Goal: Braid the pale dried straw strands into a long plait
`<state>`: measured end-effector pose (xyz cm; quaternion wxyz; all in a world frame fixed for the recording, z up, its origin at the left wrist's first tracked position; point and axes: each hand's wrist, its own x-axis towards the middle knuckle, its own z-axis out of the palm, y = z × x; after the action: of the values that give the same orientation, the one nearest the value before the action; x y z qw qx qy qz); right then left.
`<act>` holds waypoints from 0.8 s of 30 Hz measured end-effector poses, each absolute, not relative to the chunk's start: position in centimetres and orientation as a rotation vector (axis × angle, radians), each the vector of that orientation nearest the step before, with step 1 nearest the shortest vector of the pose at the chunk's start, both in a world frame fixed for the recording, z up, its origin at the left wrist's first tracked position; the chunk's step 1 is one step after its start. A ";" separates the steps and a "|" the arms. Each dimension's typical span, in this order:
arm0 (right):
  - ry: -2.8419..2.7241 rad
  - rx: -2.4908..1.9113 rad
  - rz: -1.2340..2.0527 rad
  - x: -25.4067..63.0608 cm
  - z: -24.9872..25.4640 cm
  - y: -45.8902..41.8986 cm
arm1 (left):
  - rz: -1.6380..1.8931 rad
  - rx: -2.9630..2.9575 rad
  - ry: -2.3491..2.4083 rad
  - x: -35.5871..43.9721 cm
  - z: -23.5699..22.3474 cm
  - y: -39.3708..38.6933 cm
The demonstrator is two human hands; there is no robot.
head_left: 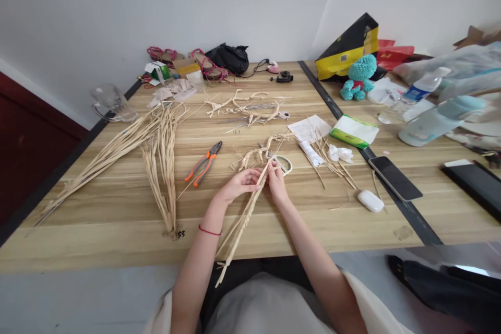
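Note:
A long plaited straw strand point(250, 210) slants from between my hands down past the table's front edge. My right hand point(276, 183) pinches its upper end with thumb and fingers. From the other side, my left hand point(241, 184) has its curled fingers and thumb against the strand; its fingertips are partly hidden behind the straw. Just beyond my fingers lie a twisted straw piece point(247, 158) and scissors with a pale handle point(287, 165), partly covered. Pliers with orange grips point(203, 163) rest to the left of my left hand.
Bundles of straw point(113, 151) spread over the left side. Further back are more twisted straw pieces point(266, 112) and a glass mug point(111, 104). At right are a white tube point(311, 153), a phone point(396, 178), a white case point(370, 201), a crocheted doll point(358, 79) and bottles.

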<state>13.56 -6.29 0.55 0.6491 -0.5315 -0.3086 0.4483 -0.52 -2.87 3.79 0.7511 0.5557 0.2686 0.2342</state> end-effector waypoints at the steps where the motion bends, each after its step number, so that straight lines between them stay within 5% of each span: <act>1: -0.686 -1.195 0.988 13.5 0.6 -6.3 | 0.513 1.204 0.589 -0.6 3.8 -2.9; 24: -0.698 -1.208 1.186 13.5 1.1 -6.6 | 0.521 1.220 0.742 0.2 3.4 -3.0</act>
<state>13.51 -6.62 1.10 0.6093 -0.5230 -0.3022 0.5137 0.24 -3.00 3.43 0.7249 0.5529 0.3365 0.2360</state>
